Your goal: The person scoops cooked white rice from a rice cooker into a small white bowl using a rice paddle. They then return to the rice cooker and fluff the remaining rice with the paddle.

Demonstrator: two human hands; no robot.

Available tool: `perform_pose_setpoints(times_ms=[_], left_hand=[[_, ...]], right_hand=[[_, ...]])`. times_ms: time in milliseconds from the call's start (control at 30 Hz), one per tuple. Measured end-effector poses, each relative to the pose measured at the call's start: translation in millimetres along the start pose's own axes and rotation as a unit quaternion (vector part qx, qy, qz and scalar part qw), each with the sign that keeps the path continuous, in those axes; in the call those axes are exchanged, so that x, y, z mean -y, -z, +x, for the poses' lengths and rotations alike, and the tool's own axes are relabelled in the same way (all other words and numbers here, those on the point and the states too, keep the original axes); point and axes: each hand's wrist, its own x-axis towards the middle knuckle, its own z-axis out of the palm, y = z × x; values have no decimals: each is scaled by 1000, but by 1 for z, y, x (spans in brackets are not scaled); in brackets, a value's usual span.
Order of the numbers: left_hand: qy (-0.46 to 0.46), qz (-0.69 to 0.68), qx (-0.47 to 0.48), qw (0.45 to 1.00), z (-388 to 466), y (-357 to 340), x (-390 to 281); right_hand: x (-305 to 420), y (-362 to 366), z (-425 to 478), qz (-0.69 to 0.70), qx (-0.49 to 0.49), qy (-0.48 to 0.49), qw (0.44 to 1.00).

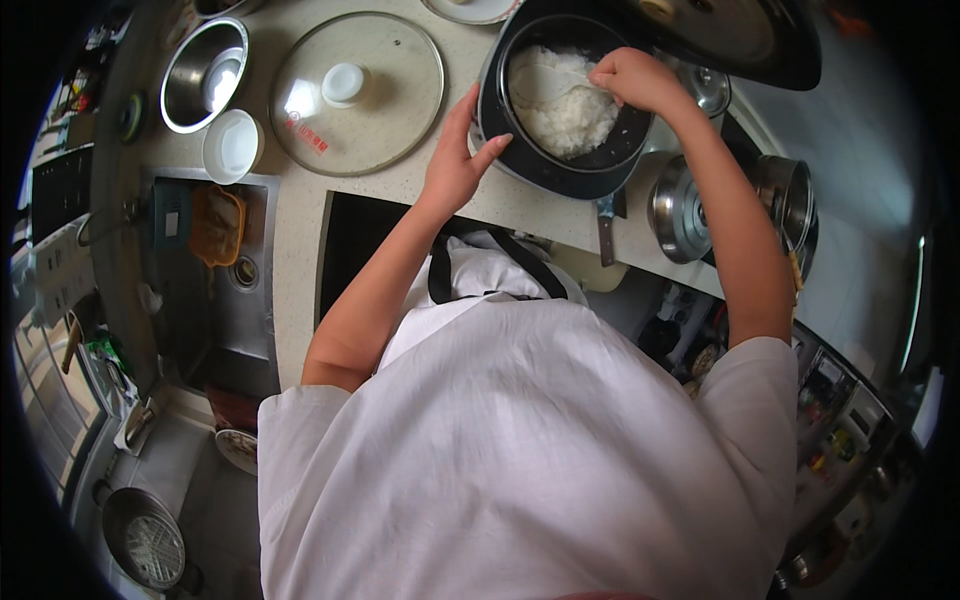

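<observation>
An electric rice cooker (592, 182) stands on the speckled counter with its lid (795, 52) raised. Cooked white rice (574, 124) lies in its dark inner pot (634, 139). My right hand (634, 79) grips the handle end of a whitish rice paddle (551, 82), whose blade rests in the rice. My left hand (461, 154) lies against the cooker's left outer wall, fingers and thumb spread, holding nothing. Left of that hand a large glass pot lid (390, 97) with a white knob lies flat on the counter.
A steel bowl (191, 82) and a white bowl (232, 148) stand at the back left, above a steel sink (259, 322) holding an orange basket (217, 225). Right of the cooker are a knife (606, 236) near the counter's front edge, a steel lid (675, 210) and a steel pot (795, 184).
</observation>
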Motion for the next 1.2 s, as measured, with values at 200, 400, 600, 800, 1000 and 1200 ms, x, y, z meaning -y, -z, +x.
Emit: perform_pose_setpoints(times_ms=[200, 400, 600, 800, 1000, 1200], left_hand=[[-1, -3, -14, 1000, -2, -1, 4], [-23, 5, -29, 999, -1, -4, -1], [-13, -7, -9, 1000, 1, -1, 8], [1, 2, -15, 1000, -1, -4, 6], [9, -8, -8, 1000, -1, -3, 8], [6, -6, -13, 1000, -1, -3, 5]], right_hand=[[0, 12, -52, 185, -46, -29, 981], [-10, -35, 29, 153, -170, -19, 973], [-30, -20, -2, 13, -190, -95, 977], [0, -2, -69, 17, -267, 15, 963], [36, -14, -30, -41, -204, 59, 976], [70, -25, 7, -261, -67, 16, 963]])
